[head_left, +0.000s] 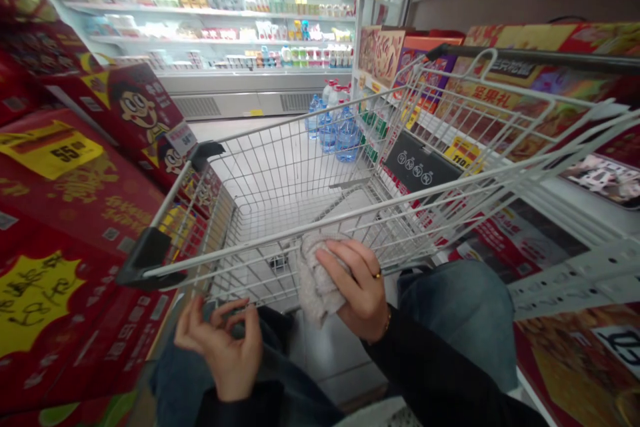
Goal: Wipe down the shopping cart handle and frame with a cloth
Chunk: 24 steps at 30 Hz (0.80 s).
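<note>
A wire shopping cart [270, 177] stands side-on in front of me, its handle toward the right. My right hand [357, 287] grips a light grey cloth [320, 283] and presses it against the cart's near side, just under the top rail. Part of the cloth is hidden beneath my fingers. Below the cart's left front corner, my left hand [225, 340] hangs palm up with its fingers loosely curled and apart, holding nothing. It is close to the near wire side; whether it touches the wires I cannot tell.
Red gift boxes [75, 213] with yellow price tags are stacked close on the left. Shelves of boxed goods [505, 103] line the right. Large water bottles [345, 133] stand on the floor beyond the cart, before a lit refrigerated display [250, 83]. My bent knees flank the near side.
</note>
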Each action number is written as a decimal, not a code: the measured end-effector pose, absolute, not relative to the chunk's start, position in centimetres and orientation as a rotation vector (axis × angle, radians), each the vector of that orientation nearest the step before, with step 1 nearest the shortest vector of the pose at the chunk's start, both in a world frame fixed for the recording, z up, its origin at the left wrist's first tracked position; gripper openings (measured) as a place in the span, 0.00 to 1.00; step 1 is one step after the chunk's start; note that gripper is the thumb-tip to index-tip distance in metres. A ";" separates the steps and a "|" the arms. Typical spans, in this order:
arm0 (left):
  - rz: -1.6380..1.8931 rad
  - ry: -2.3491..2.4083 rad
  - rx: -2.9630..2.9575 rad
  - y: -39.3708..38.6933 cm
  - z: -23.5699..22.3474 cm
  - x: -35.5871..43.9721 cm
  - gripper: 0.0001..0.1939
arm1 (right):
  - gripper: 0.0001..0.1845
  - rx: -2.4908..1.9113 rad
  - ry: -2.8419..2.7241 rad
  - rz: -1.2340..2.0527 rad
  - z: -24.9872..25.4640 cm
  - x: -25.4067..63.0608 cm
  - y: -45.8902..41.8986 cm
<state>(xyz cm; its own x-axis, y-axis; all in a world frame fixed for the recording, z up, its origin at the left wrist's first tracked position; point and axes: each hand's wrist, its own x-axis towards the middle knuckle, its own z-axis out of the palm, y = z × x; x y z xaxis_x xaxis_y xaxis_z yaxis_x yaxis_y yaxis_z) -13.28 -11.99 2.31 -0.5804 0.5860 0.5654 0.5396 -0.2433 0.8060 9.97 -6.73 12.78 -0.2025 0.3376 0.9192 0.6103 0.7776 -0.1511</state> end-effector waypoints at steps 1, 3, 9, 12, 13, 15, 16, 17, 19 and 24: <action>2.027 1.936 1.481 -11.9 2.6 -12.8 0.49 | 0.24 -0.730 -1.821 -0.293 12.6 10.1 -6.7; 2.071 1.928 1.563 -11.6 3.3 -11.8 0.48 | 0.24 -0.744 -1.803 -0.298 12.7 10.4 -6.5; 1.925 1.856 1.491 -10.4 6.4 -8.9 0.34 | 0.25 -0.755 -1.753 -0.315 13.2 11.1 -5.6; 2.068 1.854 1.481 -9.9 7.3 -7.5 0.37 | 0.24 -0.749 -1.778 -0.323 12.8 11.2 -5.6; 2.108 1.828 1.506 -9.9 7.5 -7.0 0.37 | 0.25 -0.752 -1.783 -0.324 12.9 11.3 -5.6; 2.084 1.748 1.616 -9.8 7.9 -5.9 0.33 | 0.26 -0.767 -1.774 -0.324 13.4 11.7 -5.6; 2.029 1.710 1.680 -9.8 8.1 -5.3 0.31 | 0.26 -0.776 -1.764 -0.322 13.7 12.0 -5.6; 1.959 1.691 1.732 -9.8 8.3 -4.8 0.28 | 0.26 -0.782 -1.749 -0.323 13.9 12.2 -5.6; 1.868 1.685 1.772 -9.8 8.6 -3.8 0.27 | 0.26 -0.782 -1.741 -0.324 14.0 12.5 -5.5; 1.828 1.651 1.741 -9.4 8.6 -3.2 0.31 | 0.26 -0.756 -1.789 -0.321 13.0 12.3 -5.3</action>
<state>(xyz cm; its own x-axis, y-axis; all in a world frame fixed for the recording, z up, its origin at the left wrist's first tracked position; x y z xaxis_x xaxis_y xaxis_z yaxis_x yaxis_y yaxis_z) -3.16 -9.39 8.64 -0.3284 0.7053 0.6283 0.5538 -0.3951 0.7330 12.32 -5.28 12.99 -0.1823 0.3338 0.9249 0.6349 0.7582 -0.1485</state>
